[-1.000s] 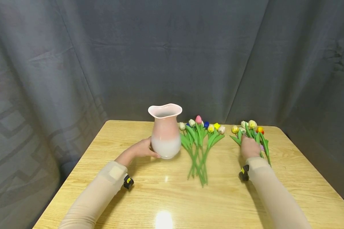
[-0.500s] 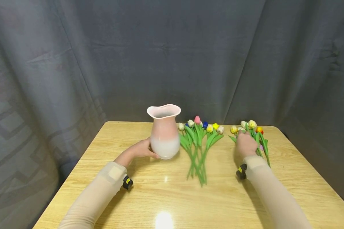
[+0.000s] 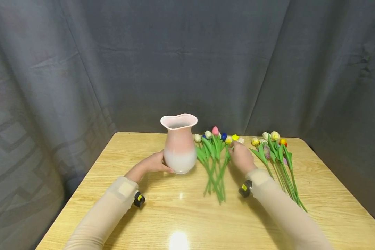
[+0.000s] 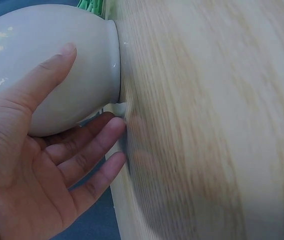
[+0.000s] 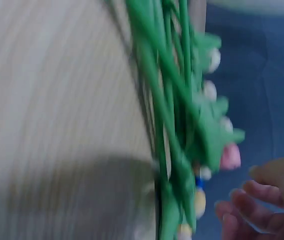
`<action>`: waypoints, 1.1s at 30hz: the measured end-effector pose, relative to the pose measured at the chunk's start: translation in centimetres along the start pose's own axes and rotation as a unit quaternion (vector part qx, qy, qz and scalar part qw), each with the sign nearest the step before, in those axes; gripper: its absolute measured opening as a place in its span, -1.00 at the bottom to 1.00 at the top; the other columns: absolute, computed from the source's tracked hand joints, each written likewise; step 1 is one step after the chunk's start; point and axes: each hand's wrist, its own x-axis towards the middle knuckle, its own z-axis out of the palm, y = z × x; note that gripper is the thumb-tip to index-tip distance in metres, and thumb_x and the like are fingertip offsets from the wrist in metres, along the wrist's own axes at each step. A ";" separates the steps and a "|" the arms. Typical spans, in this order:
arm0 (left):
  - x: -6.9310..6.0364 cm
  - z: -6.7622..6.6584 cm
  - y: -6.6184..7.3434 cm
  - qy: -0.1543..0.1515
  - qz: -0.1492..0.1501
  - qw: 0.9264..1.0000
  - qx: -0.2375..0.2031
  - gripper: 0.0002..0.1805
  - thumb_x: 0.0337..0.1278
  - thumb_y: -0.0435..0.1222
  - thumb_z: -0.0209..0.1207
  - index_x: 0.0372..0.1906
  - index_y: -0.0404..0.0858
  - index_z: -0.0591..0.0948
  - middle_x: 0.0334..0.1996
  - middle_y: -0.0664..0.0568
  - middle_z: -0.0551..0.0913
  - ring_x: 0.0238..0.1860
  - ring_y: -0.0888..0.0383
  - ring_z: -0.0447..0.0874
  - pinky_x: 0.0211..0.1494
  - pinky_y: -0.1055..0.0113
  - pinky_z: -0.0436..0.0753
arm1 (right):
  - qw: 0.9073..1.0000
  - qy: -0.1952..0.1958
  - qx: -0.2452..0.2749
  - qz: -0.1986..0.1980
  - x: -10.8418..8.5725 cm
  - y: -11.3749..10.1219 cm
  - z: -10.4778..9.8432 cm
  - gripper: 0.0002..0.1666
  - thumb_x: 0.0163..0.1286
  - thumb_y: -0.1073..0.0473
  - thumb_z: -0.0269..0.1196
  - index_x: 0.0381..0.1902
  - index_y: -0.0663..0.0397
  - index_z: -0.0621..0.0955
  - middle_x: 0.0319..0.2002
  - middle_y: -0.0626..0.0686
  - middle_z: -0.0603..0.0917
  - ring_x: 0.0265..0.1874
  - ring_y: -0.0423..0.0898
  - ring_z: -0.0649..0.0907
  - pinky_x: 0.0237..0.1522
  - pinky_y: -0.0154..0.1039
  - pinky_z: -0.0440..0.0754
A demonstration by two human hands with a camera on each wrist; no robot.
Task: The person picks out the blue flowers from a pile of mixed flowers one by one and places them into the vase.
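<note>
A pink-to-white vase with a wavy rim stands upright on the table. My left hand holds its lower left side, the thumb on the front and the fingers partly behind it, near the base. A bunch of artificial tulips with white, pink, blue and yellow heads lies just right of the vase, stems crossed towards me. Over that bunch's right-hand flowers is my right hand. In the right wrist view its fingers are loosely bent, with nothing seen between them. Contact with the flowers cannot be told.
A second bunch of tulips, with white, yellow, orange and purple heads, lies farther right, its stems beside my right forearm. The wooden table ends in front of a grey curtain, which also hangs at both sides.
My right hand has moved left from the right-hand tulip bunch to the middle one, leaving the right-hand flowers lying uncovered. My left hand and the vase stay in place.
</note>
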 end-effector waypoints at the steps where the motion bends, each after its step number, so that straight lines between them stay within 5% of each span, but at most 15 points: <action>1: 0.0 0.0 0.0 0.001 0.000 1.000 0.000 -0.12 -0.12 -0.17 0.49 0.33 -0.20 0.29 0.08 -0.08 0.57 -0.03 0.09 0.58 0.05 0.19 0.57 | 1.000 -0.020 0.012 0.006 0.0 -0.6 0.3 -0.72 0.44 0.15 0.10 -0.05 0.25 0.53 -0.29 0.25 0.68 -0.42 0.09 0.66 -0.45 -0.05 0.59; 6: -0.1 -0.1 0.1 0.002 -0.005 1.000 0.005 -0.11 -0.13 -0.16 0.49 0.34 -0.18 0.29 0.07 -0.07 0.57 -0.03 0.08 0.58 0.06 0.17 0.56 | 0.992 -0.099 0.065 0.036 0.3 -2.3 1.8 -0.59 0.40 0.14 0.17 0.02 0.39 0.46 -0.25 0.26 0.66 -0.34 0.04 0.63 -0.20 -0.03 0.61; 9: -0.1 -0.1 0.2 0.001 -0.005 1.000 0.006 -0.10 -0.12 -0.16 0.49 0.36 -0.18 0.27 0.08 -0.06 0.57 -0.02 0.09 0.58 0.06 0.17 0.56 | 0.988 -0.110 0.098 0.056 0.5 -2.8 2.6 -0.48 0.36 0.13 0.22 0.08 0.45 0.41 -0.26 0.26 0.62 -0.41 -0.01 0.59 -0.26 -0.10 0.60; 17: 0.0 -0.1 0.1 -0.005 0.008 1.000 -0.005 -0.14 -0.10 -0.20 0.48 0.33 -0.19 0.28 0.06 -0.08 0.57 -0.06 0.10 0.61 0.01 0.21 0.59 | 0.975 -0.113 0.159 0.103 1.2 -2.6 3.9 -0.38 0.38 0.12 0.23 0.21 0.45 0.34 -0.22 0.27 0.61 -0.65 -0.15 0.53 -0.49 -0.29 0.54; 25: -0.1 0.0 0.2 -0.003 0.012 1.000 -0.007 -0.14 -0.12 -0.19 0.49 0.32 -0.20 0.29 0.05 -0.10 0.57 -0.07 0.09 0.62 0.00 0.22 0.60 | 0.963 -0.101 0.221 0.112 1.2 -2.5 3.6 -0.30 0.37 0.15 0.23 0.31 0.45 0.29 -0.54 0.09 0.58 -0.74 -0.20 0.49 -0.54 -0.30 0.54; 30: 0.0 0.0 0.1 -0.003 0.013 1.000 -0.008 -0.14 -0.12 -0.19 0.49 0.32 -0.19 0.30 0.05 -0.09 0.57 -0.08 0.09 0.61 -0.01 0.22 0.60 | 0.951 -0.075 0.284 0.094 0.8 -2.8 2.7 -0.26 0.38 0.23 0.21 0.38 0.43 0.19 -0.34 0.19 0.63 -0.66 -0.18 0.55 -0.53 -0.29 0.61; 33: 0.0 0.0 0.0 -0.005 0.015 1.000 -0.010 -0.13 -0.10 -0.19 0.48 0.34 -0.18 0.28 0.08 -0.10 0.56 -0.06 0.09 0.61 0.00 0.21 0.60 | 0.953 -0.043 0.289 0.077 0.6 -3.0 1.9 -0.23 0.38 0.25 0.22 0.42 0.33 0.15 -0.19 0.28 0.61 -0.62 -0.03 0.63 -0.52 -0.26 0.63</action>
